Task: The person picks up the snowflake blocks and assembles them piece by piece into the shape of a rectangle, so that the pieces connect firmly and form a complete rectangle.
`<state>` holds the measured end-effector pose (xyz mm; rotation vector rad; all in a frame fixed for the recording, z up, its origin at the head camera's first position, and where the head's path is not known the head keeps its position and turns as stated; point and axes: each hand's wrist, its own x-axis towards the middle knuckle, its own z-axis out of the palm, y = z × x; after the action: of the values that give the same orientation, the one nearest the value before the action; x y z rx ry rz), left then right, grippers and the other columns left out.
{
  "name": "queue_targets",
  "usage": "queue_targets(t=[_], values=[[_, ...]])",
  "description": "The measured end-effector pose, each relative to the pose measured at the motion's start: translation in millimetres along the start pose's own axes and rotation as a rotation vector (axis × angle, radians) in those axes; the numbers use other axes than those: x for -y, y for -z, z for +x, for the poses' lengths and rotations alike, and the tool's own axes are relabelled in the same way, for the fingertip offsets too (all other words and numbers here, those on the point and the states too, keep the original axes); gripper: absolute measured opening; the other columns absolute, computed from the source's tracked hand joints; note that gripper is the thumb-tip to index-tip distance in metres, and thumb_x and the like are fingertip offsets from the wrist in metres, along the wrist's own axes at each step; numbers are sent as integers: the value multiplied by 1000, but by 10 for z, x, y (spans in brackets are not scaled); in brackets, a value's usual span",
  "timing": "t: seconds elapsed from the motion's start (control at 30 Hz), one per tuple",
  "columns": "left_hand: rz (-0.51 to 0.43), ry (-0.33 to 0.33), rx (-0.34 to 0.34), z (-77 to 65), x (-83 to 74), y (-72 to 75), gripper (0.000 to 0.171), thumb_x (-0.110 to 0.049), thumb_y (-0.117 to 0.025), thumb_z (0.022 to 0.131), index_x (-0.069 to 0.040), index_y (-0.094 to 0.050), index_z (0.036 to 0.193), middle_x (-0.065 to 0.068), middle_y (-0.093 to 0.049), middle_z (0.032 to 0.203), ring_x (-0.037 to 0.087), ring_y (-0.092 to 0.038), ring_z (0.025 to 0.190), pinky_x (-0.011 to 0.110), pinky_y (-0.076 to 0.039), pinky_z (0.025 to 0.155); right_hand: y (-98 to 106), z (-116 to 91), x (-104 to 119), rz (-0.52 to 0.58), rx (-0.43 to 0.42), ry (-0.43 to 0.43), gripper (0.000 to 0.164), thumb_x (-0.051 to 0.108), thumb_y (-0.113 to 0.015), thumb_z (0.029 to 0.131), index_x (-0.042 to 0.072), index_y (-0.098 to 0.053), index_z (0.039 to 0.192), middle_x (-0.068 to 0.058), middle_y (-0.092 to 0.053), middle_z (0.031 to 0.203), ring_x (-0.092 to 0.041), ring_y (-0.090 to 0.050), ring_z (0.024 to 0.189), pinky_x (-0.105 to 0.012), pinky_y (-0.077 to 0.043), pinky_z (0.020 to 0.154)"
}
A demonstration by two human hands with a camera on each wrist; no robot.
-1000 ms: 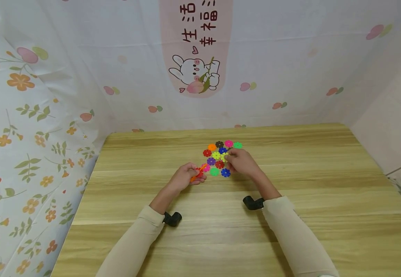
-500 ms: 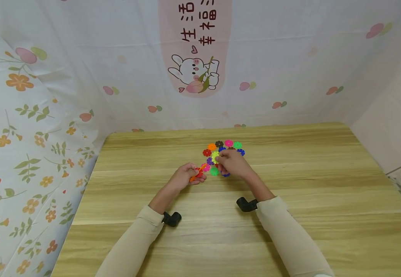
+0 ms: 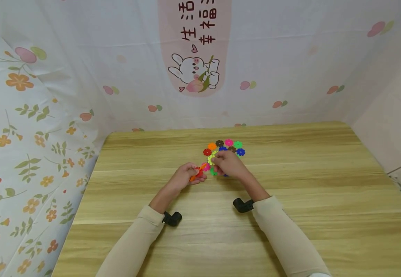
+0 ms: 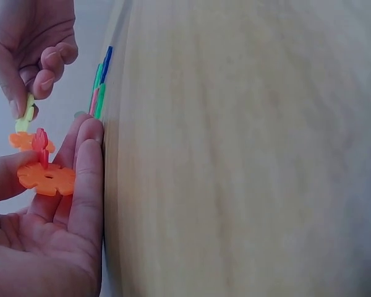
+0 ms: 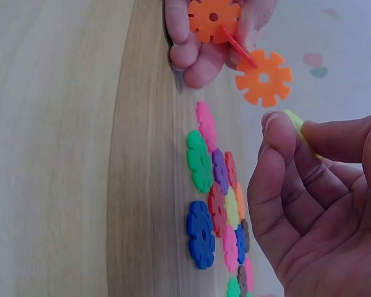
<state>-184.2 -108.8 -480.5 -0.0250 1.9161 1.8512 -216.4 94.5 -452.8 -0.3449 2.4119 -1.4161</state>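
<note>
The left hand point(image 3: 187, 175) is gripping an orange disc point(image 4: 38, 179), which a red disc point(image 5: 238, 46) is joining to a second orange disc point(image 5: 277, 83), above the wooden table point(image 3: 186, 238). The right hand point(image 3: 229, 162) is pinching a yellow disc point(image 3: 210, 159) just beside that second one. Past the hands, loose discs point(image 5: 217, 213) are lying flat toward the table's far edge, one blue disc point(image 5: 201, 244) and one green disc point(image 5: 196, 151) sitting farthest from that edge.
</note>
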Motion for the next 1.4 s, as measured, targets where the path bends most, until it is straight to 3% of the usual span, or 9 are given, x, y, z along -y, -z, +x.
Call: queue_targets(t=[0.53,0.83,1.17,1.4], values=[[12,-8,-13,31,26,3,12,-9,-42,103,-1,-50,101,19,-71,100,19,-69,86,33,-57,84,-47,37,12,55,28,-30,28,19,-51,101,-1,-58,84,-15,-65,70,-32,-64,61,-31,-54,55],[17,-27,-9,23,27,-3,12,-10,-42,103,-1,-51,99,21,-72,102,18,-69,85,31,-57,83,-63,48,10,149,68,-111,28,20,-51,102,-5,-60,94,-15,-65,74,-23,-62,58,-32,-57,60],[-21,4,-2,27,36,4,12,-11,-44,103,0,-50,104,24,-69,111,23,-69,92,38,-54,91,-86,44,-3,156,69,-115,29,22,-52,102,-4,-62,95,-17,-66,76,-23,-63,59,-31,-55,59],[-29,-2,-6,6,20,2,13,-10,-40,104,-1,-50,103,23,-70,109,19,-69,89,32,-56,86,-137,52,16,153,30,-128,28,20,-52,101,-4,-63,92,-15,-64,72,-19,-60,55,-29,-55,57]])
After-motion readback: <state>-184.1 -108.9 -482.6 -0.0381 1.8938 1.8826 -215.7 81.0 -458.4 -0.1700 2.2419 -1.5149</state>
